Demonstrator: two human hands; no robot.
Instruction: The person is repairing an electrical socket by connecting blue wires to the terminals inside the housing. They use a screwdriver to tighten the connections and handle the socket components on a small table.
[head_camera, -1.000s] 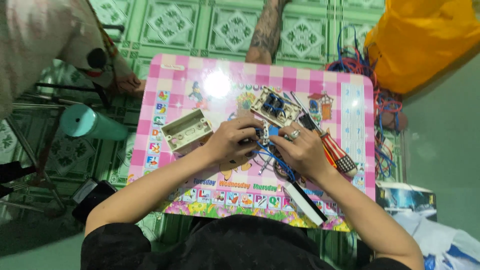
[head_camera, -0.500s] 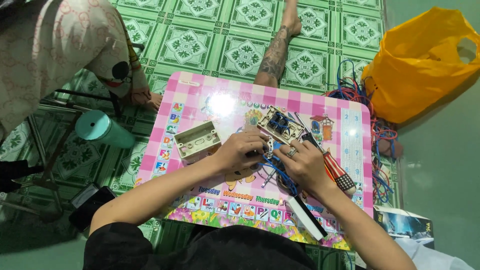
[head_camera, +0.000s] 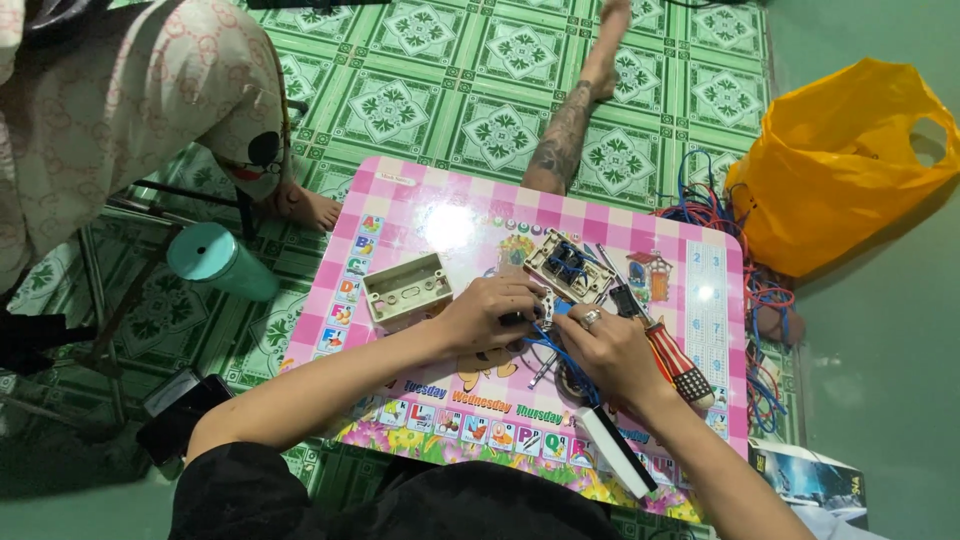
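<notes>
While both hands stay together as before, left hand (head_camera: 490, 312) and right hand (head_camera: 608, 350) pinching blue wires (head_camera: 560, 352) on pink tabletop (head_camera: 420, 215); yellow bag (head_camera: 840, 165) right; dark box (head_camera: 812, 478) lower right

Large crumpled yellow-orange plastic bag (head_camera: 840, 160): on floor, upper right, just beyond pink checkered children's surface (head_camera: 690, 300), mouth toward right. Glossy cardboard box, dark blue with white edge (head_camera: 810, 480): on floor, lower right, near surface corner. Flat black rectangular phone, screen dark (head_camera: 180, 425): on green patterned floor tiles, lower left, beside surface.
</notes>
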